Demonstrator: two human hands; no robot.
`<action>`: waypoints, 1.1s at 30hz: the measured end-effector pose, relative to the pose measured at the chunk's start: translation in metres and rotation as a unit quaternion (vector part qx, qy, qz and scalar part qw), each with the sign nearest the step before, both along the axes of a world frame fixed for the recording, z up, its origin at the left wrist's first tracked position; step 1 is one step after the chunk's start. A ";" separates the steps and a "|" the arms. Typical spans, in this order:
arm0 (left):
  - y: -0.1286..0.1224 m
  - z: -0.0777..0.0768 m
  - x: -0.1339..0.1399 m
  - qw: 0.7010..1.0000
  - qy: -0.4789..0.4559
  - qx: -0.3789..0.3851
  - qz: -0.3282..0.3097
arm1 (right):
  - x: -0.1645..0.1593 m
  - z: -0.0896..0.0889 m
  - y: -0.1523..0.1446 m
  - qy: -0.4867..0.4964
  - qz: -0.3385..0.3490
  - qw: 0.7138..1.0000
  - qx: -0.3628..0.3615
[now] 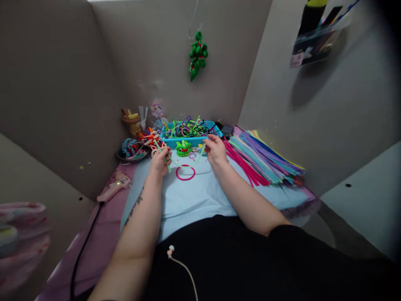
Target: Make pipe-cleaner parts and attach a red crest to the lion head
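Note:
My left hand pinches light green pipe cleaners, whose ends stick out above and below the fingers. Opposite it, my right hand is closed on a light green pipe cleaner that slants down from the fingertips. Whether the strands join between the hands is hard to make out. Beneath them on the pale blue cloth lies a dark pink ring. Just behind the hands sits a green fuzzy figure with a red mouth, near a small pink curled piece.
A blue tray of tangled pipe cleaners stands at the back. Bundled pipe cleaners lie right. At left are a dark bowl and a pink glue gun with a black cord. A green ornament hangs above.

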State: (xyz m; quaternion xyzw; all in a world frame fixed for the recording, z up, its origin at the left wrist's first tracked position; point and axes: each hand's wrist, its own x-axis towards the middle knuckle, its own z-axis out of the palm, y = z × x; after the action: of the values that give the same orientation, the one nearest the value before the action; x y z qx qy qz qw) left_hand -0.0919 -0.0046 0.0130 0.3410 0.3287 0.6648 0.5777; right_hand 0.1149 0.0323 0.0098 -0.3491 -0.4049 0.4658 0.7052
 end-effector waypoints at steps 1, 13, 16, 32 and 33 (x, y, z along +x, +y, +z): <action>-0.002 0.000 0.003 1.000 0.019 0.002 -0.017 | -0.008 -0.001 -0.003 -0.001 0.021 1.000 0.001; -0.015 -0.007 0.035 0.966 0.207 0.038 -0.153 | -0.025 -0.023 -0.030 -0.007 0.164 0.986 0.035; -0.016 -0.008 0.039 0.960 0.226 0.043 -0.162 | -0.024 -0.022 -0.031 -0.007 0.176 0.983 0.045; -0.019 -0.004 0.034 0.959 0.253 0.073 -0.109 | -0.026 -0.022 -0.038 -0.041 0.205 0.973 0.101; -0.020 -0.003 0.034 0.959 0.253 0.074 -0.107 | -0.026 -0.022 -0.038 -0.042 0.204 0.973 0.101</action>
State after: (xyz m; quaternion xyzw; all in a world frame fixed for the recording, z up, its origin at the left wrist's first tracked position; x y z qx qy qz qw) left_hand -0.0575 -0.0241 0.0101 0.5734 0.3756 0.5131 0.5165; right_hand 0.0887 -0.0058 -0.0119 -0.2053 -0.5414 0.5415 0.6095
